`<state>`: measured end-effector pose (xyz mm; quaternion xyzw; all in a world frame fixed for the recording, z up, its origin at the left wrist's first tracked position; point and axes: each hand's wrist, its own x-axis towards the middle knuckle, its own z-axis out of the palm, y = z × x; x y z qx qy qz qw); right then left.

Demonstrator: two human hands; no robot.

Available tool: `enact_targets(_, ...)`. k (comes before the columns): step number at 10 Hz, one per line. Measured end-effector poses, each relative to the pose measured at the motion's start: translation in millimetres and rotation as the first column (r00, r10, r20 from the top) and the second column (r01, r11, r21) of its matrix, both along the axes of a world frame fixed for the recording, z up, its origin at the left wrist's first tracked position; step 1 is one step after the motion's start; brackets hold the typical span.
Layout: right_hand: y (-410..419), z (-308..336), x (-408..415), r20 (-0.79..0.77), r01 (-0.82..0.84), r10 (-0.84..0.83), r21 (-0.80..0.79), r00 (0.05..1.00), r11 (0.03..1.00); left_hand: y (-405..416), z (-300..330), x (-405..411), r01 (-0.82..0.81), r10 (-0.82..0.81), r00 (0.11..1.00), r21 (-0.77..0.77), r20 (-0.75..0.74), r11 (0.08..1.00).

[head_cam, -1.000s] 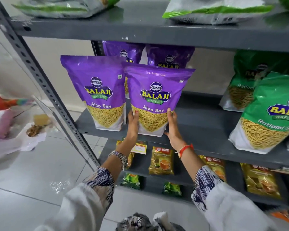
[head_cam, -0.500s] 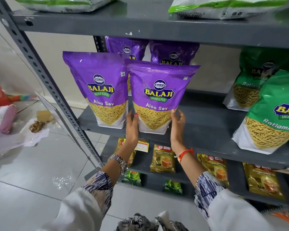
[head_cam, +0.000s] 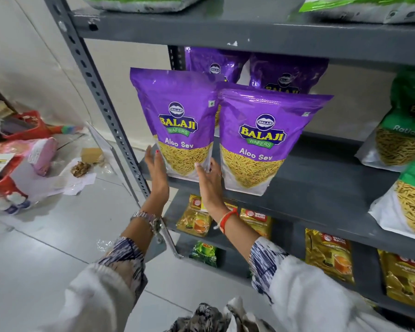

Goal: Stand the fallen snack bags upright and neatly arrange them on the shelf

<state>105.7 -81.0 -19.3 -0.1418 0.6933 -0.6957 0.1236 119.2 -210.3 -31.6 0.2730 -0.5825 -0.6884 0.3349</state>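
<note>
Two purple Aloo Sev bags stand upright at the front of the grey middle shelf (head_cam: 321,183): the left bag (head_cam: 177,111) and the right bag (head_cam: 261,140), touching side by side. My left hand (head_cam: 156,171) presses flat on the left bag's lower left edge. My right hand (head_cam: 210,183) presses on its lower right corner, between the two bags. Two more purple bags (head_cam: 288,73) stand behind them. Green Ratlami Sev bags (head_cam: 407,130) lean at the shelf's right end.
The perforated shelf post (head_cam: 98,92) rises just left of my left hand. Green-and-white bags (head_cam: 369,8) lie flat on the top shelf. Gold tea packets (head_cam: 328,255) fill the lower shelf. Red plastic items, paper and wrappers (head_cam: 22,164) litter the floor at left.
Both hands left the right purple bag and moved left onto the sides of the left purple bag. The camera has also shifted closer and leftward.
</note>
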Motion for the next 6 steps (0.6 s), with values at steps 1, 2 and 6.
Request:
enact_targets(1,-14,8,-13,0.059,-0.028,0.03,-0.034,0.998,0.999,-6,11,-13,0.053,-0.053,0.998,0.011,-0.043,0.999)
enact_targets(2,-22,8,-24,0.088,-0.007,0.012,-0.056,0.996,0.998,-6,10,-17,0.069,-0.068,0.997,0.021,-0.049,0.997)
enact_targets(6,-16,4,-19,0.145,-0.013,0.014,-0.012,0.989,1.0,3,10,-8,0.016,-0.021,0.998,-0.087,-0.057,0.996)
